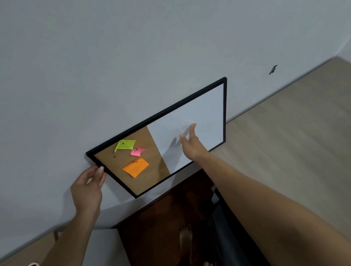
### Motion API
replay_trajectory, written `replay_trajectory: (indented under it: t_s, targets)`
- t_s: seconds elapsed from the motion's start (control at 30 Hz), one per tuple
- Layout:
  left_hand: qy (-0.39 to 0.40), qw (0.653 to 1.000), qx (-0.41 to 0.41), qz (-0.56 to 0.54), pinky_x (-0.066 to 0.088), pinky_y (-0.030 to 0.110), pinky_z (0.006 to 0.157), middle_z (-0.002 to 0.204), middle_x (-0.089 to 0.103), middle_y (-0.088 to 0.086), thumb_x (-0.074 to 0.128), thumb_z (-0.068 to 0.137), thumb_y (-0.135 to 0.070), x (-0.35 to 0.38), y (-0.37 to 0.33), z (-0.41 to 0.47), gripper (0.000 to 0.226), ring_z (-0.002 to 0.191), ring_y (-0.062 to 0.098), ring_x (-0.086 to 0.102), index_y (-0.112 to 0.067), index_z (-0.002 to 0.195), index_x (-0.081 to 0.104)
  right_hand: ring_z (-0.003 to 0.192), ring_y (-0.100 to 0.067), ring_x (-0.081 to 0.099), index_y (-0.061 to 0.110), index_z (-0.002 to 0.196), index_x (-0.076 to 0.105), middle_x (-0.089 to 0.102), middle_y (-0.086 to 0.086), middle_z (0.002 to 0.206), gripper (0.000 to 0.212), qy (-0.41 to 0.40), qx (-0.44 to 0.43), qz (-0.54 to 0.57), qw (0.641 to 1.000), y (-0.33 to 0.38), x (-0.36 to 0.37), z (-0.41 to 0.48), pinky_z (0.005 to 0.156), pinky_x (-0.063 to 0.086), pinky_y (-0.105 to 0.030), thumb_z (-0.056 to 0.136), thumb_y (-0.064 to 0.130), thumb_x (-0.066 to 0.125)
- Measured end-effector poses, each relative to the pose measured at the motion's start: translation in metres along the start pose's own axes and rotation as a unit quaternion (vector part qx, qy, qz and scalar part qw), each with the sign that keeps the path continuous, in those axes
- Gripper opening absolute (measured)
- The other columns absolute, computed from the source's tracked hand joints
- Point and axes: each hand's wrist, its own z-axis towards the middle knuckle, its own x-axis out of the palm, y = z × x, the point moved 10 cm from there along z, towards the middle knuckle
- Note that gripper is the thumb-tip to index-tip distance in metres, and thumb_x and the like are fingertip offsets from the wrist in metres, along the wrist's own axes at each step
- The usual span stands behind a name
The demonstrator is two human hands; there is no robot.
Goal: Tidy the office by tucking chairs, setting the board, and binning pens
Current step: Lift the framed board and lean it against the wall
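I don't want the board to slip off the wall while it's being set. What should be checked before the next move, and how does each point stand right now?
1. Left hand grips the board at its lower left edge: ok.
2. Right hand holds the board: not ok, it is open in front of the white half, and contact cannot be told.
3. Board hangs level: not ok, it looks tilted in this view.
4. Hook or nail behind the board engaged: cannot tell, hidden.
5. Notes pinned on the cork side, green, pink, orange: ok, all three in place.
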Motion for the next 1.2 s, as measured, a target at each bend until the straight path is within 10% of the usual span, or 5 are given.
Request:
replay_trajectory:
  t_s: [0.97,1.2]
  targets:
    - [0.16,0.98,-0.063,0.101,0.059,0.019,0.092,0.115,0.079,-0.003,0.077,0.096,-0.032,0.206,0.032,-0.004,0.039,0.107,0.01,0.078,-0.011,0.128,0.073,0.163,-0.027,0.0,0.043,0.159,-0.025,-0.007,0.0,0.176,0.074,-0.128,0.004,0.078,0.989,-0.03,-0.125,0.057,0.132,0.01,-0.053,0.113,0.04,0.033]
    - [0.213,0.959,-0.105,0.155,0.06,0.03,0.096,0.087,0.082,-0.013,0.072,0.096,-0.051,0.265,0.052,-0.005,0.024,0.099,0.01,0.08,-0.028,0.094,0.08,0.163,-0.03,0.008,0.045,0.16,-0.022,-0.004,0.002,0.176,0.073,-0.162,0.013,0.089,0.983,-0.041,-0.173,0.079,0.131,0.017,-0.05,0.113,0.038,0.033]
